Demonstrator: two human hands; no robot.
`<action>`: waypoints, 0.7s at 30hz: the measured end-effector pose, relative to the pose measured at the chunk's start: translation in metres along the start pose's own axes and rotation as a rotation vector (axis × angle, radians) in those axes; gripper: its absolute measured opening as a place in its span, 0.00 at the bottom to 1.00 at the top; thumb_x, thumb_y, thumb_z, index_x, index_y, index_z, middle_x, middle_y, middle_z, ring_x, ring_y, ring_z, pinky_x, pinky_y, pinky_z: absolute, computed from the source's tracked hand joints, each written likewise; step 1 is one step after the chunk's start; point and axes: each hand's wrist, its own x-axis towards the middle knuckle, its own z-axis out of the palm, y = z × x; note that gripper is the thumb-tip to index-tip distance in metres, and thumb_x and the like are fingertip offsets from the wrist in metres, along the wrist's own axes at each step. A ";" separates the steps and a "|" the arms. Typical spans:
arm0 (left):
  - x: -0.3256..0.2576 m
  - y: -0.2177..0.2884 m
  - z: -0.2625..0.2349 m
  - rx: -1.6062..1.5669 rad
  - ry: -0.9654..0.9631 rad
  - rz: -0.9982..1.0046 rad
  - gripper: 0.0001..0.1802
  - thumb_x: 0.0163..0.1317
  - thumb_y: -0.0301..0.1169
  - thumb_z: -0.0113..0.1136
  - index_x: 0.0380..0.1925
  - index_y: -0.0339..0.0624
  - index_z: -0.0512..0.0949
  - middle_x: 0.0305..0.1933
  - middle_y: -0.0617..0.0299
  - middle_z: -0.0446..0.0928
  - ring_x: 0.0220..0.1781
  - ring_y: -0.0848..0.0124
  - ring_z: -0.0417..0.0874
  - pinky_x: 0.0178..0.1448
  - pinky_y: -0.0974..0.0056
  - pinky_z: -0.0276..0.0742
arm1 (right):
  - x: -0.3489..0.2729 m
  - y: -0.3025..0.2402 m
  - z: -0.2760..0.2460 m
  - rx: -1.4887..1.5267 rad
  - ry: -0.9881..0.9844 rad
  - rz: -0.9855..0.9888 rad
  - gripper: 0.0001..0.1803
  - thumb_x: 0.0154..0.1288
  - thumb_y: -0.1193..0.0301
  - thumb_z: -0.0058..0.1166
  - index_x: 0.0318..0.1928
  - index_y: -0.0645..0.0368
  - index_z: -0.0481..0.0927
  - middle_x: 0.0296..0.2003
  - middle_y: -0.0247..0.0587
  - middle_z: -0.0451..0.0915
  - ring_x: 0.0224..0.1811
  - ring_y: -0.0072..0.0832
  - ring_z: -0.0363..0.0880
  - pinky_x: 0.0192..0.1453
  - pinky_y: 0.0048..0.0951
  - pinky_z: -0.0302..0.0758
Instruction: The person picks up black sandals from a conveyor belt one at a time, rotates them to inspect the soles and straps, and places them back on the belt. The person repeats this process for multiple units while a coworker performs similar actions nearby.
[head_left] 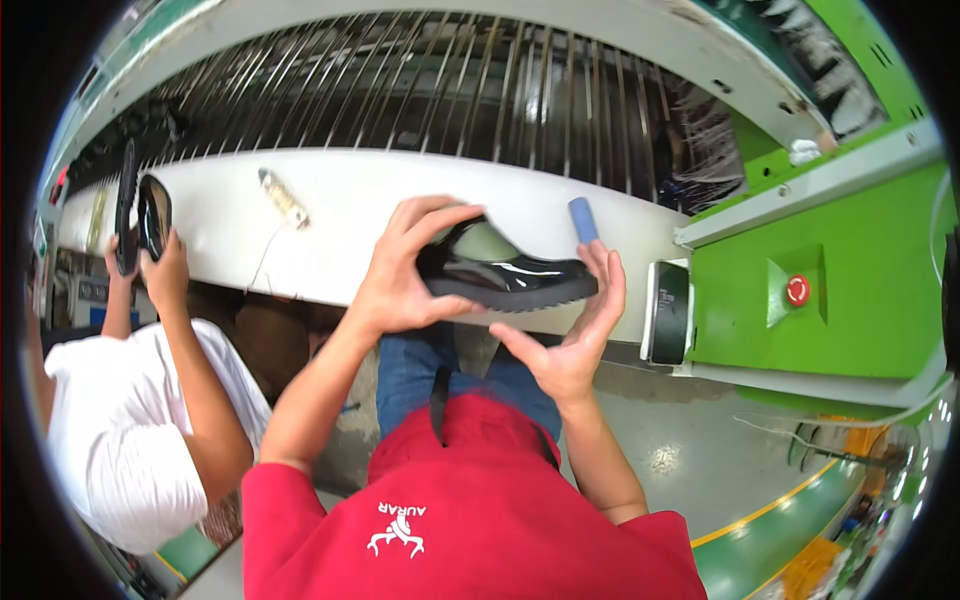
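1 black shoe (pixel 505 277), its rear partly hidden by the gripping left hand (pixel 397 272); toe rightward, long axis near-horizontal; right hand (pixel 580 352) spread wide at toe.

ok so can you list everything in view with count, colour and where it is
glossy shoe: 1, black, between the person's hands
worktop: 1, white, across the middle
cylinder: 1, blue, on the worktop behind the toe
small tapered item: 1, pale, worktop's left half
rods: many, metallic, beyond the worktop
device: 1, dark-faced, beside the green panel
panel: 1, green, right
button: 1, red, on the panel
co-worker: 1, white top, left
footwear pieces: 2, black, in the co-worker's hands
red shirt: 1, red, bottom centre
left hand: 1, bare, gripping the heel
right hand: 1, bare, open by the toe
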 end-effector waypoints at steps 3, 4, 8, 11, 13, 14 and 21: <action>-0.019 0.013 0.021 -0.622 0.166 -0.270 0.60 0.43 0.36 0.92 0.79 0.36 0.73 0.77 0.48 0.77 0.79 0.56 0.79 0.84 0.51 0.73 | -0.008 -0.002 0.005 0.422 -0.088 0.221 0.90 0.42 0.56 0.97 0.91 0.59 0.37 0.86 0.64 0.55 0.87 0.56 0.62 0.88 0.57 0.64; -0.024 0.020 0.029 -0.847 0.218 -0.305 0.62 0.50 0.39 0.91 0.82 0.33 0.66 0.79 0.45 0.76 0.80 0.58 0.79 0.84 0.50 0.74 | -0.007 -0.011 0.010 0.518 -0.132 0.325 0.93 0.41 0.54 0.98 0.92 0.56 0.34 0.86 0.65 0.54 0.88 0.57 0.61 0.87 0.58 0.66; -0.003 0.056 0.041 -1.170 0.342 -0.203 0.73 0.51 0.55 0.94 0.85 0.32 0.58 0.80 0.37 0.74 0.82 0.43 0.78 0.81 0.44 0.80 | 0.017 -0.029 0.015 0.782 -0.385 0.370 0.88 0.44 0.63 0.97 0.93 0.55 0.38 0.83 0.59 0.60 0.86 0.50 0.66 0.86 0.51 0.67; 0.004 0.035 0.020 -0.822 0.373 -0.108 0.80 0.46 0.55 0.96 0.88 0.35 0.51 0.79 0.36 0.74 0.81 0.42 0.79 0.83 0.43 0.78 | 0.035 -0.015 0.002 0.576 -0.356 0.231 0.83 0.46 0.64 0.95 0.92 0.57 0.44 0.81 0.56 0.65 0.84 0.48 0.69 0.85 0.49 0.69; -0.011 0.011 0.008 -0.621 0.418 -0.135 0.85 0.39 0.52 0.99 0.88 0.36 0.48 0.82 0.40 0.70 0.81 0.45 0.77 0.85 0.43 0.75 | 0.051 -0.009 -0.007 0.118 -0.288 -0.101 0.74 0.42 0.66 0.94 0.89 0.58 0.59 0.77 0.56 0.70 0.77 0.53 0.76 0.79 0.49 0.77; -0.019 0.002 0.007 -0.496 0.455 -0.142 0.85 0.38 0.50 0.99 0.88 0.37 0.49 0.82 0.42 0.69 0.82 0.46 0.76 0.86 0.43 0.74 | 0.057 -0.003 -0.009 0.029 -0.305 -0.163 0.71 0.40 0.67 0.93 0.87 0.56 0.65 0.76 0.56 0.71 0.76 0.54 0.76 0.78 0.49 0.79; -0.030 -0.029 0.008 0.034 0.184 -0.140 0.48 0.38 0.45 0.98 0.62 0.44 0.87 0.84 0.47 0.67 0.87 0.46 0.69 0.84 0.45 0.73 | 0.035 0.038 0.000 -0.138 -0.298 -0.218 0.62 0.41 0.64 0.92 0.82 0.46 0.76 0.76 0.52 0.71 0.76 0.53 0.77 0.72 0.49 0.84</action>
